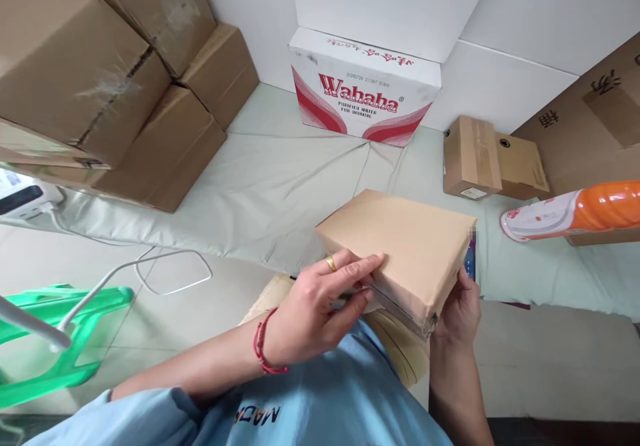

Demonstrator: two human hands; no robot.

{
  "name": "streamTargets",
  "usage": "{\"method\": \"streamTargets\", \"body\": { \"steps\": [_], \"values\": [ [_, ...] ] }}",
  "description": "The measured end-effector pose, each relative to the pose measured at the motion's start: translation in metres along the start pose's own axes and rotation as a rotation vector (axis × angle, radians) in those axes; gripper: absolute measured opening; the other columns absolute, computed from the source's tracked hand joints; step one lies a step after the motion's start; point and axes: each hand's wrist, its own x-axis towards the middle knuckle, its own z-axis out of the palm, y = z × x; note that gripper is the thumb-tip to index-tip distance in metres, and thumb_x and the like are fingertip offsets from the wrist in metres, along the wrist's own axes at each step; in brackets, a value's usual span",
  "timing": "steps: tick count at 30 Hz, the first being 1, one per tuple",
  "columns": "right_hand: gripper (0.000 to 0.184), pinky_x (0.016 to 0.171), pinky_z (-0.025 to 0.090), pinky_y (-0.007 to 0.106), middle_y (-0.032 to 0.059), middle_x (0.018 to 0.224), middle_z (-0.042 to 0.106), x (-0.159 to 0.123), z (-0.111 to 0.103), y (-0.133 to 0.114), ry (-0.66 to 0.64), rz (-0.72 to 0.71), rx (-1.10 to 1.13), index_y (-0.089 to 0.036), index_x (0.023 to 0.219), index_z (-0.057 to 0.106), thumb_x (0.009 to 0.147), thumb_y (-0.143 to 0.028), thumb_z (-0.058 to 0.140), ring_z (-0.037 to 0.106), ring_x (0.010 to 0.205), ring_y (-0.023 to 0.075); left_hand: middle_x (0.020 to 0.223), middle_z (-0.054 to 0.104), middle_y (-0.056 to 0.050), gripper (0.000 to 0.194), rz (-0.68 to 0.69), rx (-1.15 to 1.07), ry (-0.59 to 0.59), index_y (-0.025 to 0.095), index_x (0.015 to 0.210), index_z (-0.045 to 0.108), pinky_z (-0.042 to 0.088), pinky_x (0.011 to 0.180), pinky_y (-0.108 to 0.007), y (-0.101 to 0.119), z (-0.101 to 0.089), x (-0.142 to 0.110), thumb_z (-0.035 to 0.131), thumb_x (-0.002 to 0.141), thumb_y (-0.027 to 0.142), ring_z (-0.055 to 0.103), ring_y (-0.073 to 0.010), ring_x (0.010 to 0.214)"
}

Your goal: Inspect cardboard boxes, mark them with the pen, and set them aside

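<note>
A plain brown cardboard box (400, 239) is held tilted over the front edge of the covered surface. My right hand (457, 309) grips its right end, thumb on the side and most of the fingers hidden behind and beneath. My left hand (325, 299), with a gold ring and a red bracelet, rests at the near edge of the box. Its index finger lies stretched on the top face, and the thumb is apart from it by the near side. The other fingers are partly hidden. A bit of a blue and purple item (470, 259) shows behind the box's right end.
Stacked cartons (165, 133) stand at the left, a Wahaba-style white and red water carton (363, 93) at the back. Small boxes (470, 159) and an orange-capped bottle (575, 209) are on the right. A green plastic stool (75, 366) and white cable (120, 266) lie lower left.
</note>
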Motion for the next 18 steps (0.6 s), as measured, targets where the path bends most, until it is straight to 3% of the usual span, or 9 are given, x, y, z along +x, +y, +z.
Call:
{"method": "streamTargets", "body": {
  "steps": [2, 4, 6, 8, 10, 13, 16, 18],
  "values": [
    [0.042, 0.105, 0.065, 0.043, 0.0035, 0.129, 0.082, 0.001, -0.009, 0.008, 0.030, 0.031, 0.022, -0.027, 0.131, 0.078, 0.103, -0.056, 0.065, 0.077, 0.124, 0.0259, 0.101, 0.073, -0.004, 0.069, 0.080, 0.101, 0.005, 0.033, 0.164, 0.057, 0.061, 0.088, -0.032, -0.006, 0.008, 0.000, 0.065, 0.101, 0.006, 0.069, -0.0175, 0.092],
    [0.038, 0.107, 0.064, 0.041, 0.0023, 0.127, 0.083, 0.001, -0.015, 0.013, 0.044, 0.025, 0.033, -0.028, 0.129, 0.079, 0.102, -0.053, 0.070, 0.077, 0.124, 0.0241, 0.108, 0.071, -0.004, 0.064, 0.129, 0.231, 0.081, 0.038, 0.155, 0.065, 0.056, 0.108, -0.041, -0.016, 0.013, 0.001, 0.067, 0.099, 0.007, 0.068, -0.0214, 0.109],
    [0.035, 0.105, 0.064, 0.041, 0.0021, 0.122, 0.083, 0.002, -0.018, 0.015, 0.037, 0.001, 0.021, -0.029, 0.126, 0.078, 0.099, -0.050, 0.075, 0.077, 0.120, 0.0242, 0.130, 0.065, -0.007, 0.056, 0.100, 0.312, 0.184, 0.042, 0.147, 0.071, 0.043, 0.128, -0.054, -0.031, 0.018, 0.001, 0.074, 0.099, 0.013, 0.058, -0.0293, 0.140],
    [0.032, 0.096, 0.065, 0.040, 0.0023, 0.116, 0.082, 0.005, -0.020, 0.016, 0.040, -0.037, 0.000, -0.028, 0.120, 0.077, 0.096, -0.049, 0.079, 0.077, 0.113, 0.0246, 0.157, 0.050, -0.011, 0.066, -0.021, 0.281, 0.243, 0.043, 0.155, 0.064, 0.030, 0.136, -0.066, -0.048, 0.021, 0.001, 0.085, 0.095, 0.027, 0.034, -0.0393, 0.164],
    [0.029, 0.085, 0.063, 0.034, 0.0007, 0.106, 0.080, 0.008, -0.022, 0.017, 0.057, -0.053, 0.012, -0.027, 0.114, 0.076, 0.093, -0.046, 0.083, 0.076, 0.101, 0.0218, 0.174, 0.033, -0.015, 0.104, -0.208, 0.123, 0.230, 0.043, 0.172, 0.040, 0.031, 0.134, -0.071, -0.067, 0.024, 0.002, 0.096, 0.085, 0.044, 0.022, -0.0456, 0.170],
    [0.029, 0.070, 0.055, 0.026, -0.0024, 0.097, 0.076, 0.012, -0.024, 0.019, 0.061, -0.025, 0.049, -0.028, 0.112, 0.074, 0.091, -0.044, 0.085, 0.070, 0.085, 0.0164, 0.184, 0.016, -0.022, 0.150, -0.507, -0.235, 0.150, 0.041, 0.180, 0.008, 0.044, 0.125, -0.069, -0.095, 0.027, 0.007, 0.105, 0.067, 0.060, 0.023, -0.0487, 0.170],
    [0.030, 0.066, 0.055, 0.026, -0.0017, 0.099, 0.073, 0.012, -0.023, 0.019, 0.018, -0.020, 0.012, -0.028, 0.113, 0.072, 0.093, -0.049, 0.082, 0.068, 0.084, 0.0164, 0.180, 0.028, -0.028, 0.164, -0.671, -0.553, 0.100, 0.034, 0.180, -0.002, 0.051, 0.120, -0.063, -0.121, 0.030, 0.014, 0.106, 0.061, 0.063, 0.038, -0.0461, 0.164],
    [0.033, 0.068, 0.060, 0.027, -0.0012, 0.102, 0.072, 0.010, -0.020, 0.018, 0.005, -0.009, -0.008, -0.028, 0.112, 0.071, 0.092, -0.050, 0.084, 0.067, 0.087, 0.0164, 0.172, 0.042, -0.029, 0.158, -0.721, -0.653, 0.103, 0.027, 0.181, 0.006, 0.050, 0.122, -0.061, -0.136, 0.033, 0.018, 0.105, 0.063, 0.064, 0.052, -0.0414, 0.153]
  ]
}}
